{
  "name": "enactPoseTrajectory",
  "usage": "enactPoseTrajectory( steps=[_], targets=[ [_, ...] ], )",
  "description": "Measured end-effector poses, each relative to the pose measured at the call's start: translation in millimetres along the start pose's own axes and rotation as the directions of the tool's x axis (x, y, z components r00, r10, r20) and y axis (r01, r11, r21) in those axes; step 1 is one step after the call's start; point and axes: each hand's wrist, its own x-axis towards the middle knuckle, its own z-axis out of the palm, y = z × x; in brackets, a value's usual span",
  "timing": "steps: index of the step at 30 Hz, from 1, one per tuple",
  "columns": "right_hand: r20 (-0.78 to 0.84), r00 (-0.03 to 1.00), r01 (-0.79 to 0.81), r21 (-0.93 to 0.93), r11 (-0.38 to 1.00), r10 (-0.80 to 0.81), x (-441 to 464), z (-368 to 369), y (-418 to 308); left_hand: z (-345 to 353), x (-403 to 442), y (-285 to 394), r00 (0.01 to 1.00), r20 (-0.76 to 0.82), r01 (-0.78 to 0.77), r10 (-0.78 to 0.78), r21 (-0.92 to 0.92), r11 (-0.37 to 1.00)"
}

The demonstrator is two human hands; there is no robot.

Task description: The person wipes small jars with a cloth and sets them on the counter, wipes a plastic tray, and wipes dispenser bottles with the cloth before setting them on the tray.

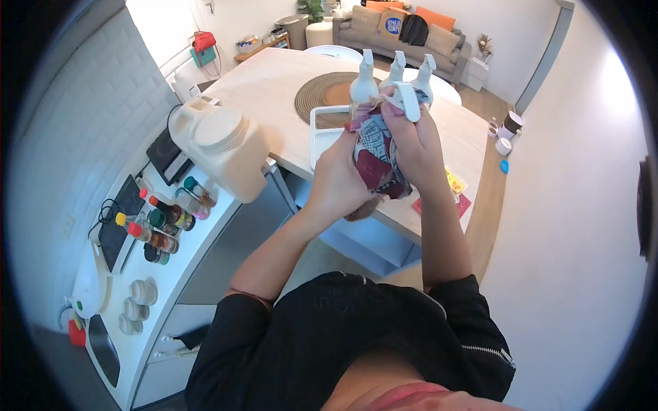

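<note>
A dark red cloth (373,164) with a black-and-white print is bunched between both hands, above the near edge of the table. My left hand (337,179) is closed around its left side. On the other side, my right hand (417,147) grips the upper right of the cloth. A white pump head (409,103) with a long spout sticks out by the right fingers. The cloth and hands hide whatever is below it. Just beyond stand a white pump bottle (364,88) and two more like it. Beside the left hand lies a white tray (321,140), partly covered.
A large whitish jug (229,147) stands on the left counter, near several spice bottles (164,219) and small glass jars (142,293). A round woven placemat (312,96) lies on the table. A red packet (464,204) sits at its right edge. The wall is close on the right.
</note>
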Motion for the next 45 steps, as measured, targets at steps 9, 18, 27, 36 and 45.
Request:
enactPoseTrajectory(
  steps=[9, 18, 27, 36, 45],
  targets=[
    [0.157, 0.980, -0.155, 0.210, 0.965, 0.123, -39, -5, 34, -7, -4, -1, 0.982, -0.001, 0.187, -0.188, 0.037, 0.982],
    [-0.097, 0.995, -0.045, -0.461, 0.886, 0.000, -28, 21, 2, 4, -8, -4, 0.990, -0.111, 0.084, -0.088, -0.044, 0.996],
    [0.148, 0.985, -0.115, 0.149, 0.982, 0.093, -6, -8, -3, 11, -18, -11, 0.995, -0.034, 0.067, -0.093, -0.453, 0.889],
    [0.218, 0.960, -0.233, 0.289, 0.929, 0.174, 13, -23, 9, 10, -25, -25, 0.970, 0.155, 0.214, -0.189, -0.165, 0.963],
    [0.510, 0.778, -0.080, 0.660, 0.747, -0.367, -17, -28, 79, 13, -31, -22, 0.927, 0.363, 0.291, -0.092, -0.542, 0.788]
  ],
)
